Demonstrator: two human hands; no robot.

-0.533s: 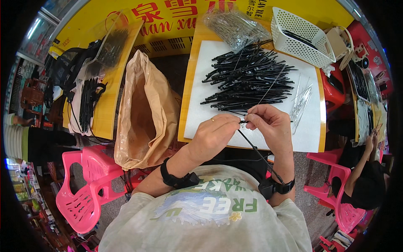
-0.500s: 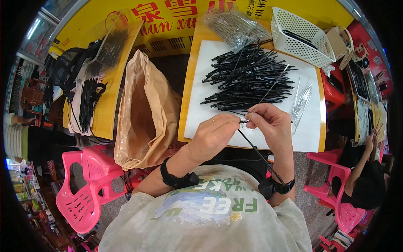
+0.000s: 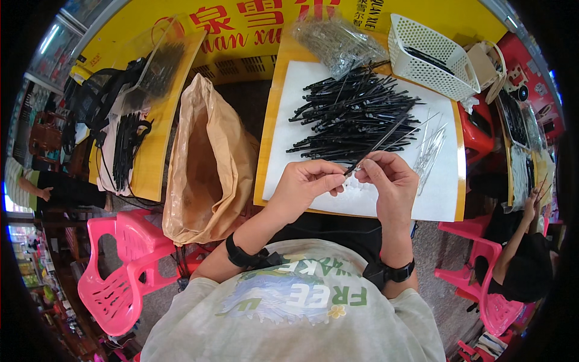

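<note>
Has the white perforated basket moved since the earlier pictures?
No: the basket still sits at the far right corner of the white sheet, unshifted.

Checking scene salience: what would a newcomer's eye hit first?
Probably the messy heap of thin black rods on the white sheet, upper centre. Left of it gapes a large brown paper bag; lower left, a bright pink plastic chair stands out.
</note>
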